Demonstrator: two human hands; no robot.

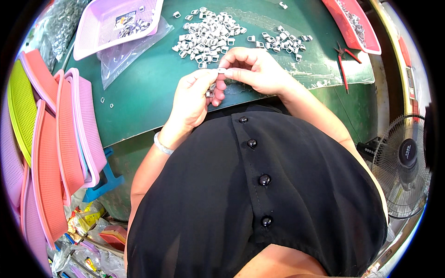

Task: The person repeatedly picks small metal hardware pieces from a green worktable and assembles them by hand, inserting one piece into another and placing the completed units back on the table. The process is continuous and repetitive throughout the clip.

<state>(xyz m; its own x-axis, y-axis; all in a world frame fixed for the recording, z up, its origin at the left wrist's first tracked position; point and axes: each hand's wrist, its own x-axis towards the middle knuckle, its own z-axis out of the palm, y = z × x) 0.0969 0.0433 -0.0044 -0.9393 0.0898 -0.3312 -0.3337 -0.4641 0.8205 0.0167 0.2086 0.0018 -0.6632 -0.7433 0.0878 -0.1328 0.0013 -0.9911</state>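
Near the front edge of the table, my left hand and my right hand meet, fingertips pinching one small silver metal buckle between them. A few more loose buckles rest in the curled fingers of my left hand. Just beyond my hands lies a big heap of such buckles, silver, roughly square and open in the middle. A smaller scatter of buckles spreads to its right. How the pinched piece is shaped in detail is partly hidden by my fingers.
The green table carries a pink basket with metal parts, a clear plastic bag, red-handled pliers and another pink basket. Stacked plastic baskets stand at left. A fan is at right.
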